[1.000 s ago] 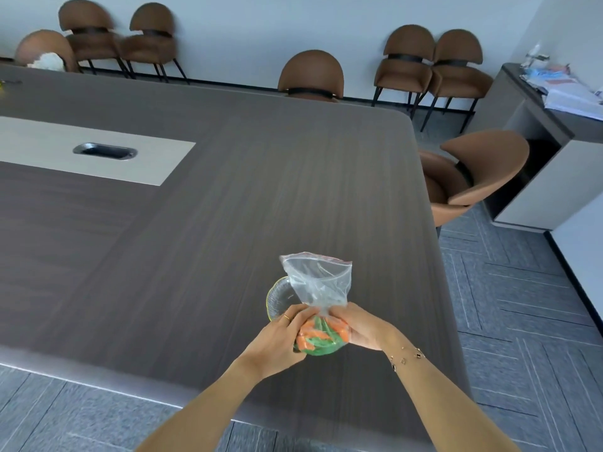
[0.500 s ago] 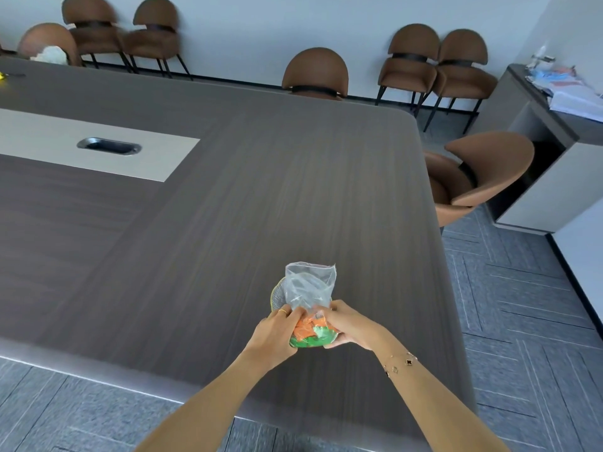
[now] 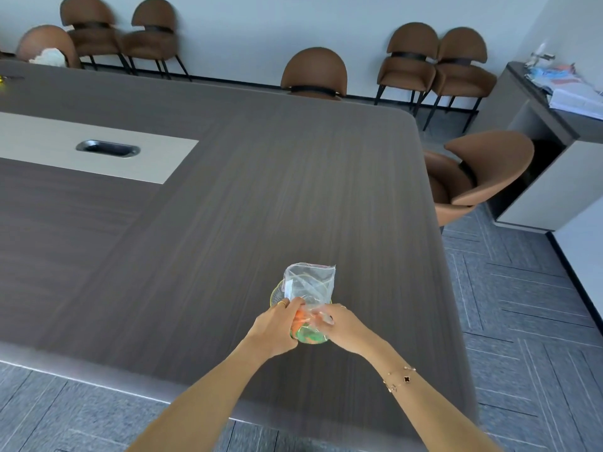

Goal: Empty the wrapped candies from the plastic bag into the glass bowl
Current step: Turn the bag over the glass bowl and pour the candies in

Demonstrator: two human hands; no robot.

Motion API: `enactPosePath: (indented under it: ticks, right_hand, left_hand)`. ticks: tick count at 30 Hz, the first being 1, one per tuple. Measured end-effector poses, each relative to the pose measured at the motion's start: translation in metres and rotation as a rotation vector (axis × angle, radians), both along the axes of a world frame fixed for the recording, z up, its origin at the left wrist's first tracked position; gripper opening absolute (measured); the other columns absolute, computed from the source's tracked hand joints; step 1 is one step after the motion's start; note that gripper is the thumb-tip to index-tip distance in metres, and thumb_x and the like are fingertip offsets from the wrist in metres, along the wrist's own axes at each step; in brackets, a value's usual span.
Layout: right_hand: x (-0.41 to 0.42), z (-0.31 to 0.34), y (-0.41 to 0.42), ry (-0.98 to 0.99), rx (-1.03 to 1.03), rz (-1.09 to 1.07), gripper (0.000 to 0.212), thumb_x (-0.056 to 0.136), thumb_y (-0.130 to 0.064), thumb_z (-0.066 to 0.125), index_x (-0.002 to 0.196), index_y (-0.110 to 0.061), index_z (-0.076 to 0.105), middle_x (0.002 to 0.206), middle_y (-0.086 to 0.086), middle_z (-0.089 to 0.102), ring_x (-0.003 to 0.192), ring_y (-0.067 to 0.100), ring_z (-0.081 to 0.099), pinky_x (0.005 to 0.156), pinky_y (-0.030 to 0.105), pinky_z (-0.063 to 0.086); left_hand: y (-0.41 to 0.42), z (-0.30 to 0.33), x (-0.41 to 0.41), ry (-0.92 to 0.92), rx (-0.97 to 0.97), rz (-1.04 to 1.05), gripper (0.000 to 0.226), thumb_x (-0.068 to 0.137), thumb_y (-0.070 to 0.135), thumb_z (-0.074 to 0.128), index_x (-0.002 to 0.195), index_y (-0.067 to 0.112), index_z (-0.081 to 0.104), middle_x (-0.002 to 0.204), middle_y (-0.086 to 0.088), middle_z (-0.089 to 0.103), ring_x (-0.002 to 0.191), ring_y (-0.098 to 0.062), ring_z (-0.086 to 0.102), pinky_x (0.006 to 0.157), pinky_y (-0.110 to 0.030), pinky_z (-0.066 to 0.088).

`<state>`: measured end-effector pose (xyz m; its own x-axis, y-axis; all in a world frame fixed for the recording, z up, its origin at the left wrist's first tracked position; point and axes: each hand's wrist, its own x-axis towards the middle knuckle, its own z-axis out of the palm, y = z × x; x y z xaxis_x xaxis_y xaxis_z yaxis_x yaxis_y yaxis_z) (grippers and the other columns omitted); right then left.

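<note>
fingers (image 3: 295,303) pinching clear plastic bag (image 3: 310,283), orange-green candies (image 3: 305,327)

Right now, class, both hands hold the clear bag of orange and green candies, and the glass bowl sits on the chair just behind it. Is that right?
Not quite. The bowl sits on the table, not on a chair; the head view shows it just behind the bag. The rest holds: the left hand and right hand both hold the clear bag of orange and green candies.

Clear plastic zip bag (image 3: 310,283), upright above the fingers; orange and green wrapped candies (image 3: 305,327) between them (glass bowl (image 3: 275,293) behind).
</note>
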<state>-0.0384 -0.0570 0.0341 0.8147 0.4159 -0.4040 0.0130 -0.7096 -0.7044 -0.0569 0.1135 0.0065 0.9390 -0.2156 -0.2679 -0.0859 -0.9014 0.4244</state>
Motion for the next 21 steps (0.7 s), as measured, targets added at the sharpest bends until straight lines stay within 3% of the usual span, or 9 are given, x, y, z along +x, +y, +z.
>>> enactPosePath:
  ticks: [2, 5, 9, 13, 17, 19, 21]
  right_hand:
    - [0.003, -0.002, -0.001, -0.009, -0.069, -0.015, 0.034, 0.101, -0.029, 0.041, 0.125, -0.012, 0.059, 0.120, 0.008, 0.064, 0.111, 0.024, 0.061, 0.089, 0.028, 0.047]
    - [0.011, -0.008, -0.007, 0.039, -0.080, -0.072, 0.035, 0.102, -0.029, 0.037, 0.122, -0.010, 0.060, 0.119, 0.011, 0.066, 0.106, 0.024, 0.064, 0.093, 0.036, 0.053]
    - [0.016, -0.012, -0.011, 0.098, -0.045, -0.147, 0.037, 0.102, -0.031, 0.037, 0.124, -0.009, 0.057, 0.121, 0.009, 0.065, 0.106, 0.024, 0.065, 0.092, 0.037, 0.054]
    - [0.018, -0.014, -0.010, 0.079, -0.030, -0.206, 0.039, 0.102, -0.033, 0.036, 0.121, -0.006, 0.058, 0.111, 0.009, 0.065, 0.098, 0.027, 0.067, 0.085, 0.036, 0.054]
    - [0.020, -0.012, -0.008, 0.018, 0.028, -0.254, 0.034, 0.102, -0.026, 0.035, 0.112, -0.007, 0.061, 0.104, 0.013, 0.068, 0.082, 0.031, 0.070, 0.073, 0.036, 0.059]
    - [0.019, -0.012, -0.008, -0.022, 0.009, -0.244, 0.033, 0.101, -0.026, 0.036, 0.109, -0.007, 0.062, 0.102, 0.013, 0.068, 0.083, 0.031, 0.070, 0.074, 0.040, 0.061]
    - [0.019, -0.012, -0.008, -0.107, -0.062, -0.202, 0.033, 0.102, -0.026, 0.037, 0.109, -0.006, 0.062, 0.096, 0.007, 0.065, 0.081, 0.023, 0.066, 0.072, 0.034, 0.059]
  left_hand:
    - [0.002, 0.002, 0.002, 0.004, -0.008, 0.008, 0.071, 0.073, 0.018, 0.064, 0.134, 0.028, 0.030, 0.111, -0.001, 0.057, 0.099, -0.023, 0.060, 0.079, -0.039, 0.054]
    - [0.005, 0.007, 0.006, 0.018, -0.051, 0.059, 0.074, 0.073, 0.019, 0.065, 0.136, 0.026, 0.029, 0.116, -0.001, 0.058, 0.100, -0.024, 0.060, 0.081, -0.038, 0.054]
    - [0.009, 0.012, 0.010, 0.003, -0.068, 0.096, 0.059, 0.075, 0.027, 0.065, 0.129, 0.022, 0.044, 0.124, 0.001, 0.055, 0.109, -0.025, 0.057, 0.096, -0.038, 0.045]
    - [0.015, 0.013, 0.014, 0.035, -0.138, 0.163, 0.042, 0.076, 0.030, 0.067, 0.116, 0.020, 0.056, 0.114, 0.002, 0.051, 0.098, -0.020, 0.058, 0.087, -0.038, 0.052]
    - [0.020, 0.018, 0.018, 0.037, -0.226, 0.188, 0.045, 0.087, 0.014, 0.056, 0.131, 0.015, 0.046, 0.127, -0.005, 0.047, 0.109, -0.022, 0.054, 0.092, -0.034, 0.048]
    - [0.023, 0.021, 0.020, 0.059, -0.211, 0.145, 0.046, 0.092, 0.017, 0.054, 0.136, 0.016, 0.041, 0.127, -0.006, 0.050, 0.111, -0.024, 0.054, 0.094, -0.035, 0.047]
    - [0.028, 0.022, 0.022, 0.089, -0.169, 0.105, 0.043, 0.094, 0.025, 0.052, 0.135, 0.023, 0.041, 0.118, -0.006, 0.057, 0.106, -0.026, 0.058, 0.093, -0.041, 0.049]
